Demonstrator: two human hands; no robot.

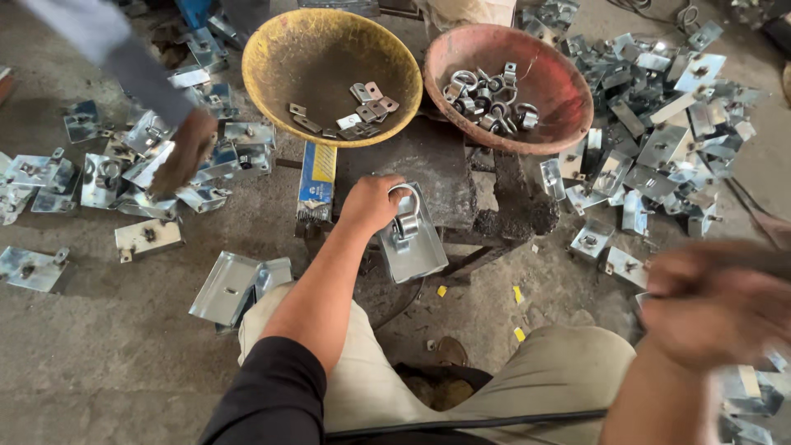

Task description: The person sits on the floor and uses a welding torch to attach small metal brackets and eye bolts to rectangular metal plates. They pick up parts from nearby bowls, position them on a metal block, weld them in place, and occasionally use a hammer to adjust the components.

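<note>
My left hand [369, 203] grips a bent grey metal plate [414, 245] with a ring-shaped loop [405, 206] on it, holding it down on a dark iron block [445, 169]. My right hand [715, 301] is blurred at the right edge, low over the floor near loose plates; whether it holds anything cannot be made out. Just past the block stand a yellow bowl [280, 70] with a few small flat metal pieces [362, 111] and a red bowl [552, 91] with metal rings and clips [488, 100].
Another person's hand [185, 152] and grey sleeve reach over a scatter of metal plates [124, 177] at the left. A big heap of similar plates [659, 124] lies at the right. More plates [235, 284] rest by my left knee on the concrete floor.
</note>
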